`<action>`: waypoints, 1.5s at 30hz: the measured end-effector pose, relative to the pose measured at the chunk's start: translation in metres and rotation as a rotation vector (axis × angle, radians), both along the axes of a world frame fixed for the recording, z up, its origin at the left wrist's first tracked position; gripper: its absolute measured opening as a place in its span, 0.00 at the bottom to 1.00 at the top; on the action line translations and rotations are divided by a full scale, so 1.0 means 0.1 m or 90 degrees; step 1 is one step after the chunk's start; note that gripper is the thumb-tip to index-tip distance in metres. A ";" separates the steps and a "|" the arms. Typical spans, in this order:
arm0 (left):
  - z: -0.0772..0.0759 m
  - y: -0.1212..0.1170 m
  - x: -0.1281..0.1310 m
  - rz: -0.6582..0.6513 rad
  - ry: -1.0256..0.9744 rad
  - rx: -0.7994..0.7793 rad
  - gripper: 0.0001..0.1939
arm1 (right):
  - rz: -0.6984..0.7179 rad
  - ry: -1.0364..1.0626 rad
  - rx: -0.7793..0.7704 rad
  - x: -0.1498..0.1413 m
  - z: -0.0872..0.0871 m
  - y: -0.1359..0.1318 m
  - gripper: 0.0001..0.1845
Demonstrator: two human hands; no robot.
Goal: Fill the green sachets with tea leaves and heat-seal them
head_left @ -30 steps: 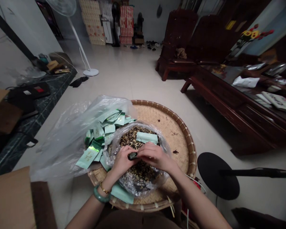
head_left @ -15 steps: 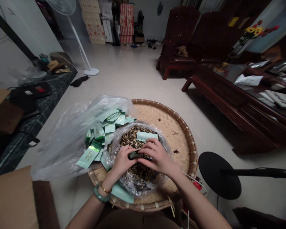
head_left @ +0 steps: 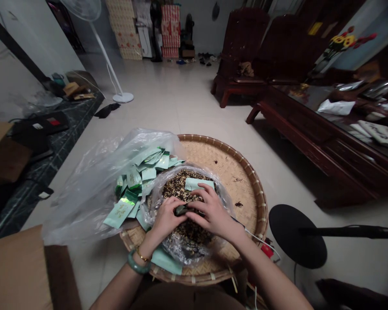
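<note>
One round woven bamboo tray [head_left: 252, 189]; on it, two clear plastic bags [head_left: 80, 202]; beyond it, one white pedestal fan [head_left: 105, 56].

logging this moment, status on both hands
Left hand pinching small dark green object; right hand close against it. Clear plastic bag beneath, pale green packet beyond.

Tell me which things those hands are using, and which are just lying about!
Seem part of the work:
left hand, right hand
dark thing in the left grip
green packets
dark and pale bits
woven tray

Just lying about, I think:
white fan
yellow flowers
shoes
</note>
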State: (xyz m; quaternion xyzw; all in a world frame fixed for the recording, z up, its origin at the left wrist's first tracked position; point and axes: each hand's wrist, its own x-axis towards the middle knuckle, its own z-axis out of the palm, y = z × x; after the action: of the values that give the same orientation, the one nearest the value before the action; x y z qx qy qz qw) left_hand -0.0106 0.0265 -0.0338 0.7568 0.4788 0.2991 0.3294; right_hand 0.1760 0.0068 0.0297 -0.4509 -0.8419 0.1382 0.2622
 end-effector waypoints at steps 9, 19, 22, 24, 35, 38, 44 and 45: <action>0.00 0.00 0.00 0.000 -0.007 0.007 0.11 | -0.001 0.002 0.033 -0.03 -0.06 0.03 0.07; 0.00 -0.01 -0.01 -0.014 -0.032 -0.009 0.16 | 0.034 -0.068 -0.063 -0.11 -0.18 0.06 0.09; 0.00 -0.01 -0.01 -0.011 -0.071 -0.028 0.16 | 0.042 -0.030 -0.069 -0.09 -0.19 0.07 0.08; 0.03 0.00 0.00 0.000 -0.092 -0.052 0.14 | 0.026 0.028 -0.070 -0.05 -0.18 0.10 0.07; 0.25 0.08 0.13 0.002 -0.243 -0.310 0.16 | -0.070 0.287 -0.206 0.07 -0.16 0.26 0.13; 0.22 0.06 0.14 0.014 -0.307 -0.365 0.22 | -0.092 0.295 -0.220 0.08 -0.19 0.25 0.14; 0.22 -0.02 0.10 -0.049 -0.222 -0.395 0.24 | -0.162 0.359 -0.246 0.10 -0.23 0.26 0.15; 0.23 -0.02 0.09 -0.059 -0.203 -0.401 0.21 | -0.156 0.363 -0.266 0.12 -0.22 0.27 0.16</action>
State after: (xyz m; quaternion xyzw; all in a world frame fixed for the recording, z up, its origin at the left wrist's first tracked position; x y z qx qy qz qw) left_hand -0.0018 0.0243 -0.0109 0.5829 0.4555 0.2358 0.6302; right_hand 0.1880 0.0336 0.0073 -0.5359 -0.6284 0.3948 0.4026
